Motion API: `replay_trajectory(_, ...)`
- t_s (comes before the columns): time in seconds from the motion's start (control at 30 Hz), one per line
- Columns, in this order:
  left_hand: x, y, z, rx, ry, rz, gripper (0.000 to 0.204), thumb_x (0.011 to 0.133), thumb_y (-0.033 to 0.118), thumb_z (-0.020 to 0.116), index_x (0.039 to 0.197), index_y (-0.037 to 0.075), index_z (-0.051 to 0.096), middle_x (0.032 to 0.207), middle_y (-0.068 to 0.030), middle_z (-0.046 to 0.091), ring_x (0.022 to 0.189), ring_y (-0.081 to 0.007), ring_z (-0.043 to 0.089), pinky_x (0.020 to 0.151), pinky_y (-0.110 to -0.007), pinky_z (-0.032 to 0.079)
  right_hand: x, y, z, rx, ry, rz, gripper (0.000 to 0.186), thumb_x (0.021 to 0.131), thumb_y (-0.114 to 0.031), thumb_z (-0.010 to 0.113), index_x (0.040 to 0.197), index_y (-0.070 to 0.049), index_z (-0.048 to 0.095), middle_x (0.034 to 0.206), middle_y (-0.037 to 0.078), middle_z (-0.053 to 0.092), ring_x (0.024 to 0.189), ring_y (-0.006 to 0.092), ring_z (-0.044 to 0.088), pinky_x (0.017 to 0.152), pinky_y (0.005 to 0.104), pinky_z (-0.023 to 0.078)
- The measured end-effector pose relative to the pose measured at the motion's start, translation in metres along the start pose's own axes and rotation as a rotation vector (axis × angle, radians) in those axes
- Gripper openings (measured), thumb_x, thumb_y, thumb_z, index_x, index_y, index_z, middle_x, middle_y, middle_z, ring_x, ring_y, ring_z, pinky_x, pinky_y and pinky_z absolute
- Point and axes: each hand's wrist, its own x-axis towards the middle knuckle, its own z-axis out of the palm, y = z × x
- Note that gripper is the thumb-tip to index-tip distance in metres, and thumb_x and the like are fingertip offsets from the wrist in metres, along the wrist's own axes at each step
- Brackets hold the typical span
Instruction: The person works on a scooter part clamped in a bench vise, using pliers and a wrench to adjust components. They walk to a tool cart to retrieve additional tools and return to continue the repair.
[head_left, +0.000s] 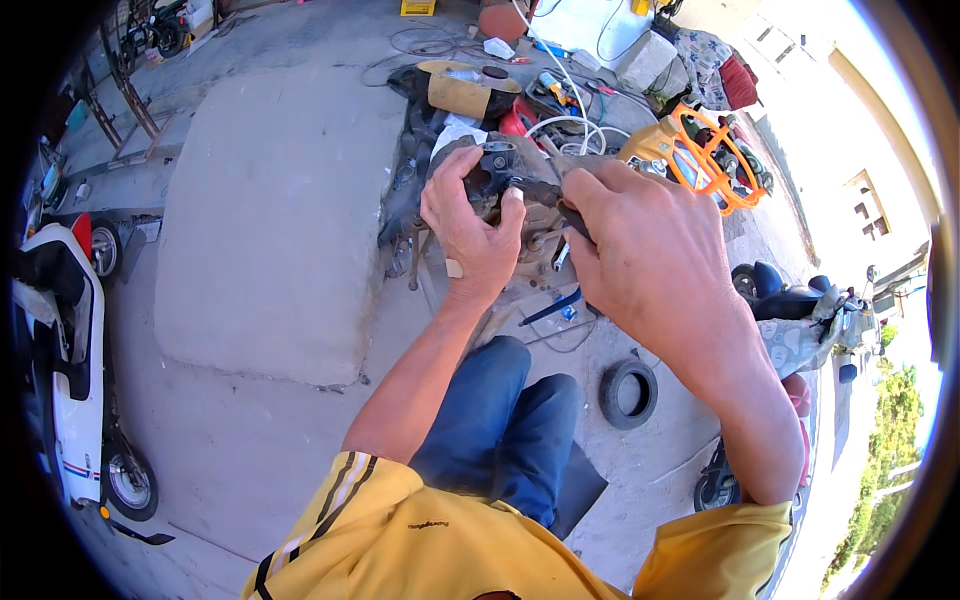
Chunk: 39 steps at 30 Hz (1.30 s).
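Note:
My left hand (470, 245), with a plaster on it, grips a black metal part (490, 168) at the middle of the view, thumb raised beside it. My right hand (650, 250) is closed round a dark tool (545, 192) that reaches leftward to the part; its far tip is hard to make out. The part rests among grimy metal pieces (540, 230) on a low work spot, with a blue-handled tool (550, 305) and a small wrench (562, 256) below my right fingers.
An oil jug (650, 145), orange frame (718, 185), cut container (455, 95), white hose (585, 135) and clutter lie beyond my hands. A grey concrete slab (260, 240) is left, a tyre (627, 395) lower right. Scooters stand at left (75, 350) and right (790, 330).

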Motion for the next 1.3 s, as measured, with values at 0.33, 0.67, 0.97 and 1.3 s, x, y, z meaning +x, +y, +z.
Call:
replay_trajectory(0.33, 0.034, 0.004, -0.031, -0.246, -0.343, -0.351, 0.051, 0.08, 0.011, 0.079, 0.122, -0.001, 0.053, 0.131, -0.0139, 0.058, 0.117, -0.0232, 0.059, 0.102, -0.037, 0.048, -0.045, 0.023, 0.018, 0.466, 0.049, 0.274, 0.018, 0.083, -0.012, 0.071, 0.098, -0.002, 0.065, 0.092, 0.015, 0.068, 0.081, 0.0379, 0.069, 0.07, 0.0478, 0.054)
replay_trajectory(0.67, 0.037, 0.002, -0.049, -0.24, -0.444, -0.371, 0.052, 0.085, 0.013, 0.074, 0.132, -0.001, 0.057, 0.125, -0.0099, 0.064, 0.117, -0.0186, 0.057, 0.106, -0.035, 0.043, -0.045, 0.022, 0.038, 0.538, 0.042, 0.239, 0.021, 0.082, -0.011, 0.073, 0.098, -0.001, 0.064, 0.093, 0.016, 0.068, 0.081, 0.0379, 0.067, 0.071, 0.0452, 0.052)
replay_trajectory(0.97, 0.035, -0.003, -0.046, -0.239, -0.41, -0.313, 0.051, 0.083, 0.011, 0.073, 0.131, 0.0, 0.059, 0.125, -0.0096, 0.063, 0.117, -0.0195, 0.058, 0.107, -0.035, 0.043, -0.026, 0.015, 0.028, 0.425, -0.03, 0.218, 0.021, 0.083, -0.013, 0.073, 0.099, 0.0, 0.067, 0.089, 0.017, 0.068, 0.08, 0.0393, 0.068, 0.072, 0.0475, 0.053)
replay_trajectory(1.3, 0.03, -0.007, -0.047, -0.252, -0.405, -0.316, 0.051, 0.083, 0.01, 0.073, 0.131, 0.0, 0.058, 0.133, -0.0121, 0.059, 0.124, -0.0214, 0.055, 0.111, -0.037, 0.041, -0.004, 0.0, 0.018, 0.318, -0.124, 0.206, 0.019, 0.084, -0.012, 0.07, 0.098, 0.0, 0.068, 0.084, 0.018, 0.067, 0.08, 0.0398, 0.068, 0.072, 0.0486, 0.054)
